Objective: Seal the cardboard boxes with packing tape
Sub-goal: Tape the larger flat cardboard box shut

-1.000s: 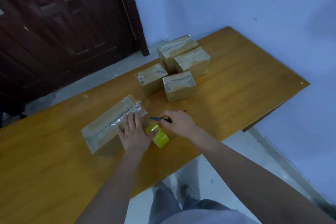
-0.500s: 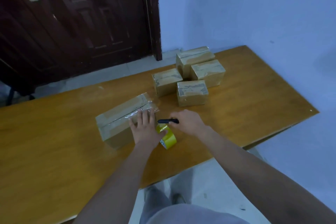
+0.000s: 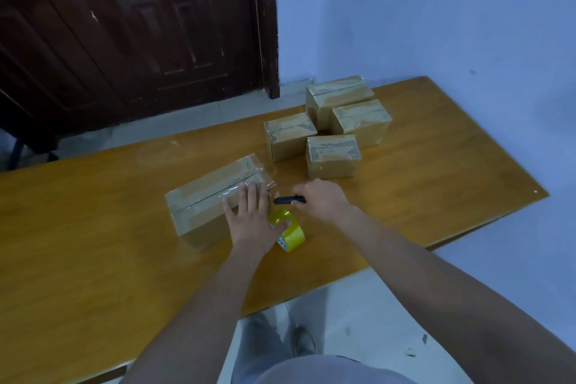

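The long cardboard box (image 3: 215,198) lies on the wooden table (image 3: 93,243), well to the near left of a cluster of four smaller taped boxes (image 3: 327,131), with clear tape running along its top seam and hanging off the end that faces that cluster. The person's left hand (image 3: 252,221) lies flat on that end of the long box, fingers straight and pressing down on the tape, while the thumb is hooked through the yellow tape roll (image 3: 288,231), which sits against the box's near corner. Just beyond the roll, between the long box and the small boxes, the right hand (image 3: 321,199) is curled around a black cutter (image 3: 290,200), its tip pointing at the taped end of the long box, close to the left fingertips. Behind the long box, past the table's far edge, stands a dark wooden door (image 3: 140,25).
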Demonstrator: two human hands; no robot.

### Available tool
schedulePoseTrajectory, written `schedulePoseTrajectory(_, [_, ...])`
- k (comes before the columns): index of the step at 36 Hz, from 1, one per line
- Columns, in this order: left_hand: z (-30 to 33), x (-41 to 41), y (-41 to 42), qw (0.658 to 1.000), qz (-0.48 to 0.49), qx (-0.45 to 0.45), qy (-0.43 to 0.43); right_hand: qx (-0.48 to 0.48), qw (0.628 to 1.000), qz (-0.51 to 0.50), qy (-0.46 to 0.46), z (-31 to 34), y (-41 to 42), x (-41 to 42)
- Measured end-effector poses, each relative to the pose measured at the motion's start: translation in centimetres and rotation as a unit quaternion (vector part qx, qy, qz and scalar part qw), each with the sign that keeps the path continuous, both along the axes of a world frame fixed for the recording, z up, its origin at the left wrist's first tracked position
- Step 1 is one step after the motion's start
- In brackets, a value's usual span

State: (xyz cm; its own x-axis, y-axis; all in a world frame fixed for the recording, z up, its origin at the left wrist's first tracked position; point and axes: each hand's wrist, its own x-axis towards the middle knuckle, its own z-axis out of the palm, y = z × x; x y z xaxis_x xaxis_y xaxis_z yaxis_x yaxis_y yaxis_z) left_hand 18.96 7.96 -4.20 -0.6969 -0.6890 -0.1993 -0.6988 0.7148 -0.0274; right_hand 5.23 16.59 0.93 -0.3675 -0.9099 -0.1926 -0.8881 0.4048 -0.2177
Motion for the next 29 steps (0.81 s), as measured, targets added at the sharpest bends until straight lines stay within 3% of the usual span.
schedulePoseTrajectory(20, [0.0, -0.1, -0.1, 1.0, -0.003, -0.009, 0.003, 0.004, 1.0, -0.008, -0.013, -0.4, -0.1, -0.1])
schedulePoseTrajectory(29, [0.2, -0.1, 0.0, 1.0, 0.001, -0.01, -0.002, 0.015, 0.998, -0.066, -0.002, -1.1, -0.2, -0.8])
